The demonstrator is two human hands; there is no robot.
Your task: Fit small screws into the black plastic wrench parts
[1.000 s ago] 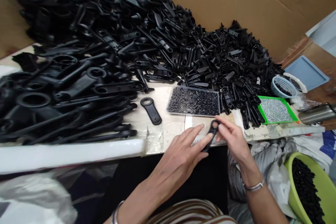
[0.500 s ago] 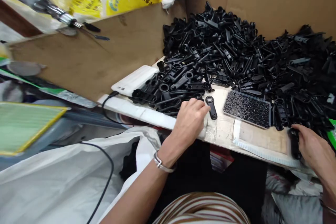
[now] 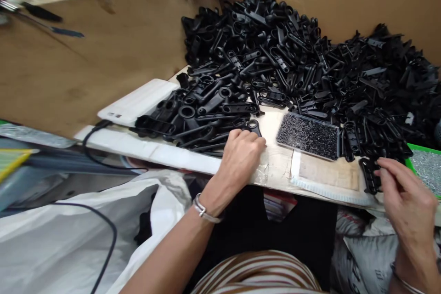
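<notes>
My left hand (image 3: 243, 154) is closed at the near edge of the workbench, its fingers curled down over a black plastic ring-ended part (image 3: 254, 125). Only the ring end shows past the knuckles; the rest is covered. To the right, my right hand (image 3: 408, 197) has thumb and index finger brought together at the right edge of a black plastic holed part (image 3: 370, 175), which stands close to the bench edge. Between the hands sits a clear box of small black screws (image 3: 308, 135), behind a taped patch of cardboard (image 3: 327, 171).
A large heap of black plastic parts (image 3: 285, 55) fills the back, against cardboard walls (image 3: 344, 0). On the left are a white flat device (image 3: 138, 101) with a black cable and a screwdriver tip (image 3: 67, 32). A green-rimmed tray (image 3: 427, 165) of small clear pieces stands far right.
The view has swung, shifting the bench leftward. My left hand has moved over the ring-ended part, which lay uncovered beside it. My right fingers now reach only the edge of their part.
</notes>
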